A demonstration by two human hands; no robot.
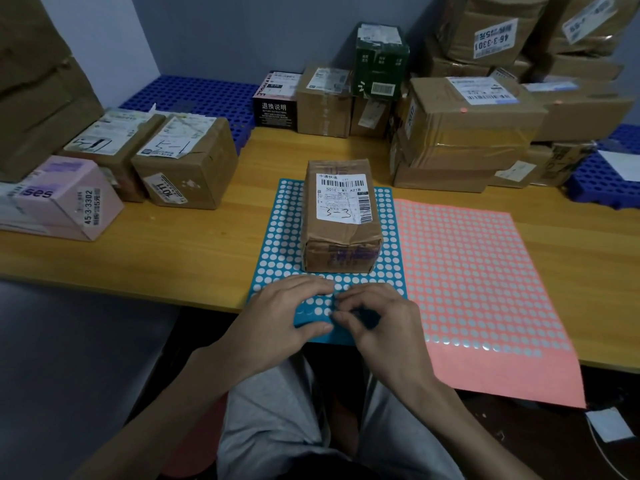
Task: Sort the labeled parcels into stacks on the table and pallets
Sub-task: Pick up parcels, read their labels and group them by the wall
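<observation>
So both hands are down on the near edge of the blue sheet (277,237): left hand (287,320) pressing it flat, fingers spread, right hand (377,323) pinching at a dot. Just past them a parcel (341,216) marked "3-3" sits on that sheet, pink sheet (485,289) alongside, more boxes (187,161) stacked around the table (156,251).

Dim, bluish indoor light with soft shadows. Wide-angle bending warps the table (138,258) edges; boxes (519,36) far beyond the hands blur at the upper corner.
</observation>
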